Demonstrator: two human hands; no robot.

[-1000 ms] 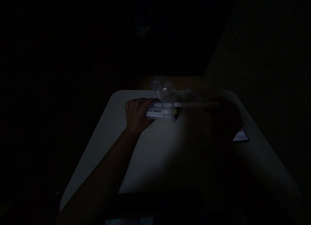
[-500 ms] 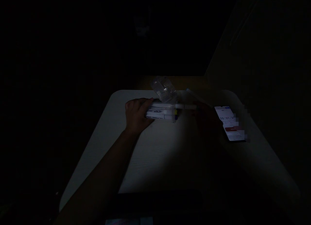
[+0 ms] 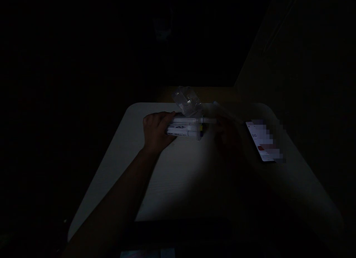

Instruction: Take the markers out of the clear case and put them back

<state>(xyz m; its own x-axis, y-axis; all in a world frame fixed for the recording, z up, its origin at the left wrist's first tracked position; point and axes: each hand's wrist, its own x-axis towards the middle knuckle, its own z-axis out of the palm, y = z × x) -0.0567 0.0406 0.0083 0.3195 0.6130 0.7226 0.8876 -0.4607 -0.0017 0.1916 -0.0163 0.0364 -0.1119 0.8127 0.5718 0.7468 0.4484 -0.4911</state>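
Observation:
My left hand is wrapped round a clear marker case that lies on its side, its opening towards the right. Several white markers are inside, some with yellow or dark blue ends at the opening. One white marker sticks out of the case to the right. At its outer end is my right hand, dark in shadow, its fingers closed on the marker. Behind the case, touching or almost touching it, a clear plastic lid sits tilted. Another pale marker with a blue end lies behind my right hand.
The room is very dark. A white table with rounded corners carries everything. To the right lies a lit phone, partly blurred out. Another lit screen shows at the bottom edge.
My right hand has moved left, pushing the white marker further into the case, so less of it sticks out. My left hand and the case have stayed in place.

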